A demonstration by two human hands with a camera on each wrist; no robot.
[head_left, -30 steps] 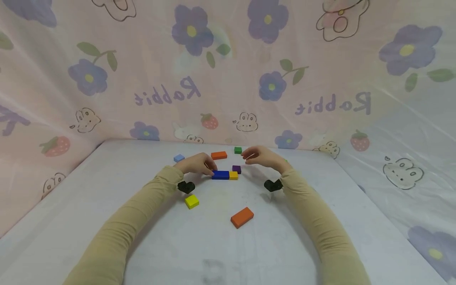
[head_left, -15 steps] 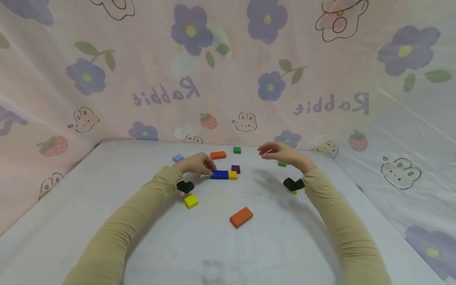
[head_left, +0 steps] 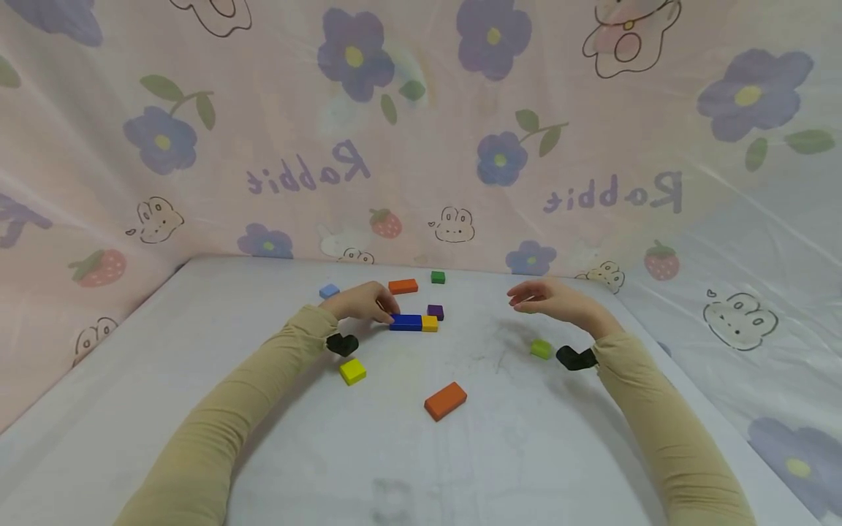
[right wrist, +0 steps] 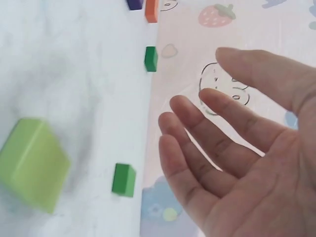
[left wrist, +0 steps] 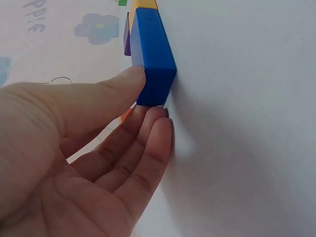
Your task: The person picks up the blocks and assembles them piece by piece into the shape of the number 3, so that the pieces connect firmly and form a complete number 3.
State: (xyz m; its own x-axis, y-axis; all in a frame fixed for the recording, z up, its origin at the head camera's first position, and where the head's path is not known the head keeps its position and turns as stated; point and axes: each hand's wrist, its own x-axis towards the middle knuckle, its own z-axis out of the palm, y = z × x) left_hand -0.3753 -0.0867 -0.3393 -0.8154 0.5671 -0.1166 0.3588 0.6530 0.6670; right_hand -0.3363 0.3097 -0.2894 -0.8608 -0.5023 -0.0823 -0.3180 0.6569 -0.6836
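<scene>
In the head view my left hand (head_left: 365,302) holds the left end of a long blue block (head_left: 406,323) lying on the white table. The left wrist view shows the thumb (left wrist: 123,89) against the block's end, the other fingers curled behind and below it. A small orange-yellow block (head_left: 430,324) sits against the blue block's right end. Just behind them is a purple block (head_left: 435,313). My right hand (head_left: 555,303) hovers over the table's right side, fingers relaxed and apart, holding nothing. Nearest it lies a lime green block (head_left: 541,349).
At the back lie a light blue block (head_left: 330,291), an orange-red block (head_left: 403,286) and a green block (head_left: 438,277). Another green block (right wrist: 124,179) shows in the right wrist view. A yellow block (head_left: 353,372) and an orange block (head_left: 446,401) lie nearer. Patterned cloth (head_left: 421,131) hangs behind.
My right hand has moved right, away from the blue and orange-yellow blocks, uncovering the lime green block. The left hand and the blocks have stayed in place.
</scene>
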